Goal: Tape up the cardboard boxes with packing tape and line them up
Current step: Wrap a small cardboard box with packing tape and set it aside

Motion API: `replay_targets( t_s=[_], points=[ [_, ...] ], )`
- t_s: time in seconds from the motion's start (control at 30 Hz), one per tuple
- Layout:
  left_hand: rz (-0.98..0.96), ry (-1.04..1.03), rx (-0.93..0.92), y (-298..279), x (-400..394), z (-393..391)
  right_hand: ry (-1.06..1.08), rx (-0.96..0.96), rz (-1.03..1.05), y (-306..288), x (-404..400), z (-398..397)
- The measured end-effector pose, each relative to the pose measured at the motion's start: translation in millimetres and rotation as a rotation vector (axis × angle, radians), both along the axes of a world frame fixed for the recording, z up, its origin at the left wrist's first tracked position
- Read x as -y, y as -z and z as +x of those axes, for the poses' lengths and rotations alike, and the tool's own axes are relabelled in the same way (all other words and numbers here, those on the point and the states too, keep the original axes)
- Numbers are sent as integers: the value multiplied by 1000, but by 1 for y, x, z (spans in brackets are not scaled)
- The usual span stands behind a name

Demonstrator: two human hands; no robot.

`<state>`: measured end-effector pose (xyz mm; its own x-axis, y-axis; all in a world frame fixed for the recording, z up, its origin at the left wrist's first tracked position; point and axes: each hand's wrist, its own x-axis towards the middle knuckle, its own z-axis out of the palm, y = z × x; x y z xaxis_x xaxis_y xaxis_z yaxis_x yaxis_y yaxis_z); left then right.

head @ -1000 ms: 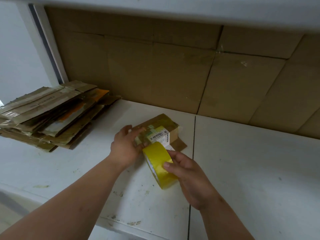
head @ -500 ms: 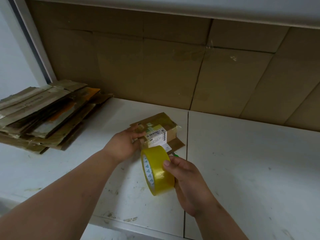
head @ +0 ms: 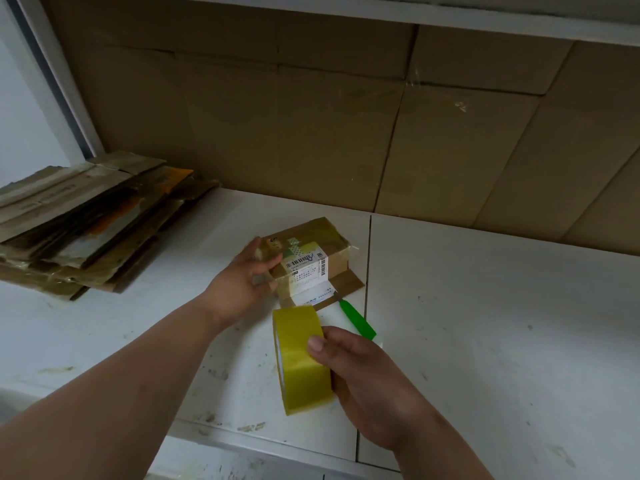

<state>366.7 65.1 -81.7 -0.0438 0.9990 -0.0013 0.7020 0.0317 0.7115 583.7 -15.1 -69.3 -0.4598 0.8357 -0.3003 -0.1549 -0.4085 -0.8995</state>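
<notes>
The person's left hand (head: 242, 282) reaches across the white surface (head: 485, 323) and grips the near left end of a small cardboard box (head: 313, 252), thumb on top and fingers (head: 258, 271) curled against the end face. The box lies near the middle of the surface, closer to its back edge than its front, just left of the seam that splits the surface into two panels. It is wrapped in glossy tape and carries a white shipping label (head: 306, 271) with barcodes, which folds over the top and down the near side. One brown flap (head: 346, 284) lies flat on the surface at the foot of the box.

The right hand (head: 367, 382) holds a roll of yellowish packing tape (head: 299, 358) on edge, nearer the front edge of the surface than the box and apart from it. The thumb presses on the outer band of the roll, and the other fingers wrap round its far side, mostly hidden. Whether a strip of tape runs from the roll to the box cannot be told.

A green-handled tool (head: 356, 320) lies on the surface between the box flap and the right hand, its thin tip pointing towards the label.

At the back left corner of the surface sits a stack of flattened cardboard boxes (head: 79, 223), worn and partly taped. Large cardboard sheets (head: 311, 126) line the wall behind the surface, beneath a white shelf (head: 450, 12).
</notes>
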Motion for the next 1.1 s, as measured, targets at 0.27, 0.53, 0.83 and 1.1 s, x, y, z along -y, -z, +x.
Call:
replay_targets(
  t_s=[0.27,0.53,0.83,1.1],
  points=[
    [-144,-410,619,-5,27,14,-123,92,122,8,-10,11],
    [-365,-322,844,1,46,28,-53,357,293,4,-37,39],
    [-376,-426,1030,-1,51,43,-52,1494,739,34,-75,40],
    [-477,-483,1099,-10,45,55,112,1160,682,-7,-88,46]
  ],
)
